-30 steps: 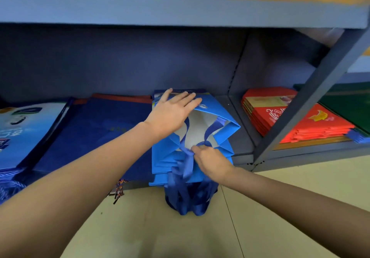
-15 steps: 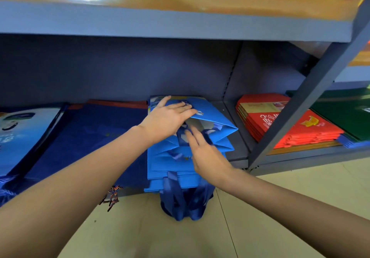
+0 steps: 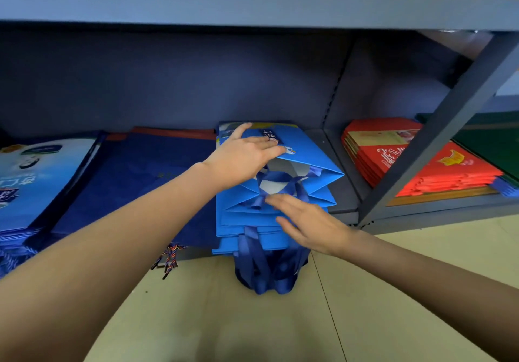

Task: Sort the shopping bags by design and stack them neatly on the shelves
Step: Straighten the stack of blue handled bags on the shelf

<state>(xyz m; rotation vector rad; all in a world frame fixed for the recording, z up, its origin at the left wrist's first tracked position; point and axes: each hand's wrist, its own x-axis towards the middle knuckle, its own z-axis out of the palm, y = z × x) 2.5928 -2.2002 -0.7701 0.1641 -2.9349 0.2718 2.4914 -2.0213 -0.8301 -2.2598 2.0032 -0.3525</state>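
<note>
A stack of bright blue paper bags (image 3: 309, 154) lies flat on the bottom shelf (image 3: 341, 201), mouths toward me. Their dark blue ribbon handles (image 3: 266, 272) hang over the shelf edge to the floor. My left hand (image 3: 244, 156) rests flat on the top bag, fingers straight. The top bag's mouth gapes a little and shows its white inside. My right hand (image 3: 311, 224) lies open with straight fingers over the front edges of the stack, beside a knot of ribbon.
Dark navy bags (image 3: 134, 182) lie left of the stack, with a white-and-blue printed bag (image 3: 36, 182) further left. Red bags (image 3: 415, 162) are stacked in the bay to the right, behind a grey slanted upright (image 3: 438, 137). Green bags (image 3: 494, 142) lie at far right. Beige floor tiles (image 3: 252, 319) spread below.
My right hand let go of the ribbon handle, opened flat, and slid back toward the front of the stack. My left hand stayed pressed on the top bag.
</note>
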